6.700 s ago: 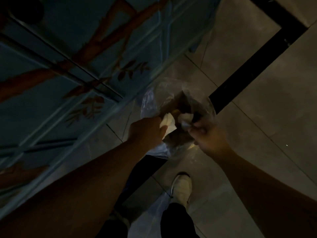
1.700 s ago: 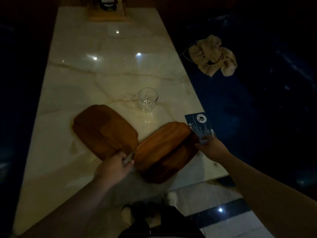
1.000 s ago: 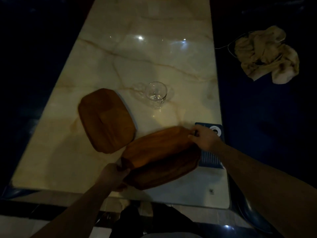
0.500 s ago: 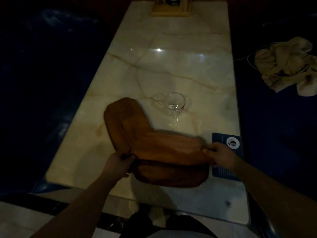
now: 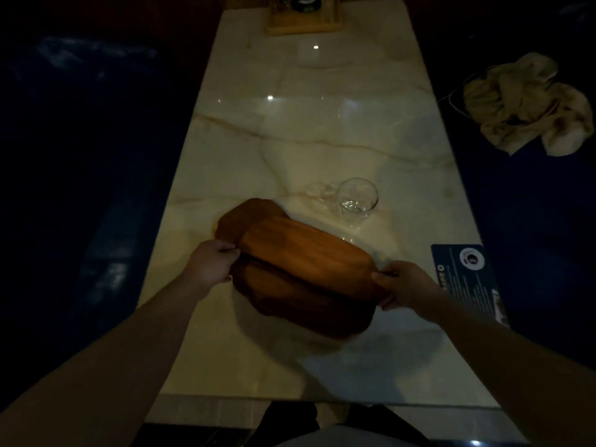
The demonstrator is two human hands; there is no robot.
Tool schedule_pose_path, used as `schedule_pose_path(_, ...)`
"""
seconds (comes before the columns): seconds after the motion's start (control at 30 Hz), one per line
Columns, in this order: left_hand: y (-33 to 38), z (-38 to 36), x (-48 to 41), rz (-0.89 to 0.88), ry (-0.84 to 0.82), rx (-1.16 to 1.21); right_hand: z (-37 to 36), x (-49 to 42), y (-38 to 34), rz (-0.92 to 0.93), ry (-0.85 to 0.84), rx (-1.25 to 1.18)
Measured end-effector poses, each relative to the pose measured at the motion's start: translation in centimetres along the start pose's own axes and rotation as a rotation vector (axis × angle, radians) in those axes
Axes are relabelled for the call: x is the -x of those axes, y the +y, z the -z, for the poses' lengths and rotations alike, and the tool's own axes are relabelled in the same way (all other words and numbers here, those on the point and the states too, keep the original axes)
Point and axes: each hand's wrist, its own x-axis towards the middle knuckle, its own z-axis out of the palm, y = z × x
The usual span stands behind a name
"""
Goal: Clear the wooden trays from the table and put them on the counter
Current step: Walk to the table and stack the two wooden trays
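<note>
Three brown wooden trays overlap on the pale marble table (image 5: 306, 130). The top tray (image 5: 306, 256) lies across a second tray (image 5: 300, 311) beneath it, and a third tray (image 5: 238, 217) peeks out at the back left. My left hand (image 5: 209, 264) grips the left end of the top tray. My right hand (image 5: 403, 283) grips its right end. Whether the stack is lifted off the table I cannot tell.
An empty clear glass (image 5: 356, 200) stands just behind the trays. A dark blue card (image 5: 467, 279) lies at the table's right edge. A wooden holder (image 5: 303, 22) sits at the far end. A crumpled beige cloth (image 5: 525, 104) lies on the dark blue seat to the right.
The two trays held between my hands have moved left and back onto the third tray. My right hand has come away from the blue card with the tray's end.
</note>
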Motion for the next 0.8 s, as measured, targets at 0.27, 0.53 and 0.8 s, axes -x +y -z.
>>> schedule_pose_path(0.27,1.5,4.0,-7.9,-0.105,-0.084,-0.128,-6.9,0.6,-1.7,-0.056,0.022,0.003)
schedule_pose_path(0.53,2.0,4.9,-13.0,-0.23,-0.124,-0.262,-10.6,-0.2,-2.9,-0.076,0.079,0.076)
schedule_pose_path(0.8,2.3,5.0,-16.0,-0.353,-0.189,-0.465,-12.3,-0.9,-4.4,-0.091,0.049,0.412)
